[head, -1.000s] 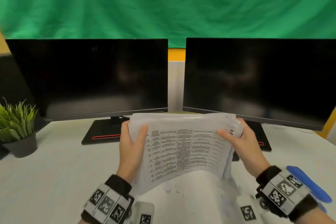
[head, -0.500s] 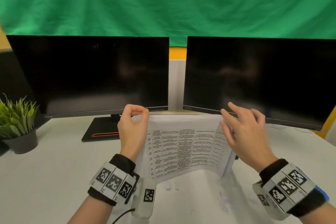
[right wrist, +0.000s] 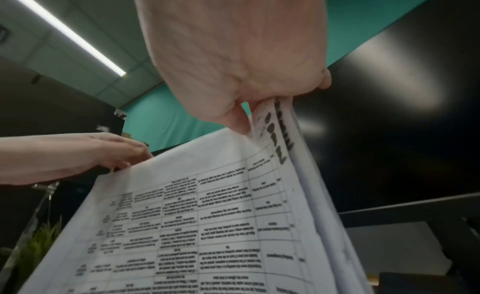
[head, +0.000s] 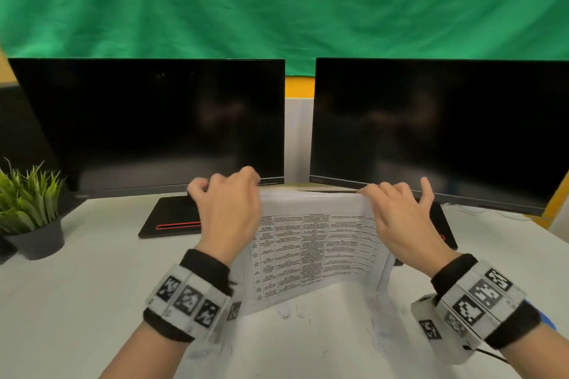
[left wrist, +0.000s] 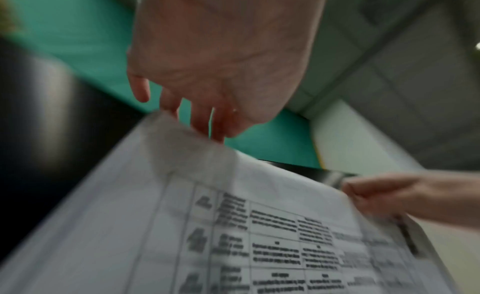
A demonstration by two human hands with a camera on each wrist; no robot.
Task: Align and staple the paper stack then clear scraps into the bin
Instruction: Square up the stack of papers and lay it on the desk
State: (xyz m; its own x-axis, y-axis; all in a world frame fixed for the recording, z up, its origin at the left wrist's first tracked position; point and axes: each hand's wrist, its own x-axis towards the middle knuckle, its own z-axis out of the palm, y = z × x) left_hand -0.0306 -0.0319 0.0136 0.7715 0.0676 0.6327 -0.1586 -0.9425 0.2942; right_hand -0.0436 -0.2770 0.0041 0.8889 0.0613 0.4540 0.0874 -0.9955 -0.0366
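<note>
The paper stack with a printed table stands on its lower edge on the white desk, leaning toward me. My left hand curls over its top left corner; in the left wrist view its fingers hang behind the top edge of the paper stack. My right hand pinches the top right corner, thumb in front and fingers behind, with the sheets' side edges showing. Small paper scraps lie on the desk just below the stack.
Two dark monitors stand close behind the paper, their black bases on the desk. A potted plant sits at the far left. A blue object peeks from behind my right wrist.
Both hands moved from the stack's sides up to its top edge. The stack went from a raised, spread bundle to standing upright on the desk.
</note>
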